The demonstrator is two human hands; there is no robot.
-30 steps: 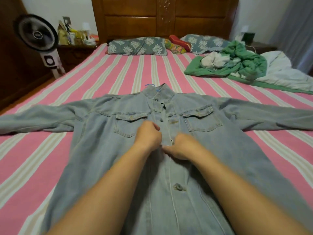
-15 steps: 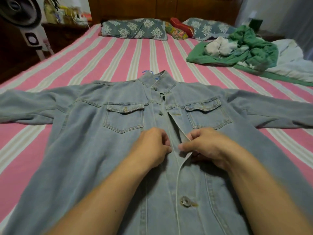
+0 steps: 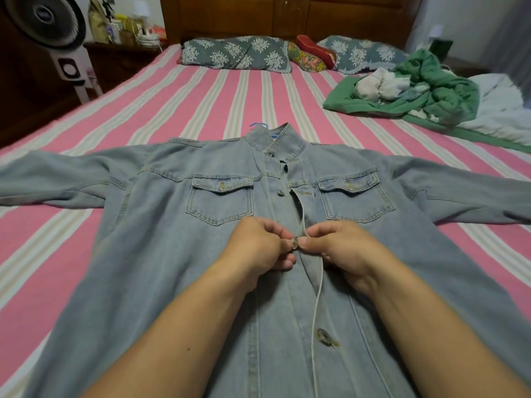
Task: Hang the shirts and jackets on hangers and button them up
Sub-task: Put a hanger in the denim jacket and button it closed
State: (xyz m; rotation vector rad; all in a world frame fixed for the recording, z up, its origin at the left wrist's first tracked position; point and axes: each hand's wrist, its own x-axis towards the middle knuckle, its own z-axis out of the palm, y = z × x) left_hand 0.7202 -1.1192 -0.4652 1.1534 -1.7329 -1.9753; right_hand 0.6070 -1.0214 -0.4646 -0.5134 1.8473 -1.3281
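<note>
two hands fasten a metal button at the middle of one denim jacket spread flat on a striped bed.

from left to right: one standing fan at ten o'clock beside a cluttered nightstand; two floral pillows at twelve o'clock with one red cushion between them; one heap of green and white clothes at two o'clock. the jacket lies front up at the centre, both sleeves stretched sideways, two chest pockets showing, and a bit of blue hanger peeks out above the collar. the left hand has fingers curled, pinching the button; the right hand pinches the placket edge touching it. two buttons above sit unfastened, one button below at six o'clock is fastened.
</note>
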